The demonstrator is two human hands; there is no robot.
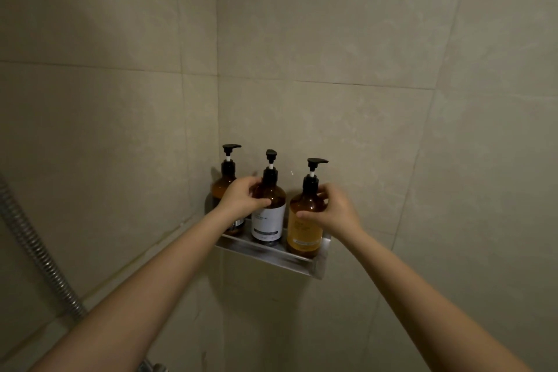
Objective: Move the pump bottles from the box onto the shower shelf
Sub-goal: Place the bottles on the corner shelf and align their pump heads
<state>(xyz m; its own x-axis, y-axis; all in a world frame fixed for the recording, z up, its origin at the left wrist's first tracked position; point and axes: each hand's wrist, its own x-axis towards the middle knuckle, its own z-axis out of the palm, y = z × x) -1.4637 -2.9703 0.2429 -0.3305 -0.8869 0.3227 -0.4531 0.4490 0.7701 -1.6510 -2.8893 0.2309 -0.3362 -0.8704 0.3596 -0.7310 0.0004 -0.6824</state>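
Three amber pump bottles stand upright in a row on the metal shower shelf [271, 257] in the tiled corner. The left bottle [222, 184] is partly hidden behind my left hand. My left hand [243, 201] grips the shoulder of the middle bottle [270, 214], which has a white label. My right hand [333, 210] holds the right bottle [305, 226], which has a yellow label, by its shoulder. All pump heads are black. The box is out of view.
Beige tiled walls meet in a corner just left of the shelf. A ribbed metal shower hose [33, 248] runs down the left wall. A chrome fitting [152, 367] shows at the bottom edge.
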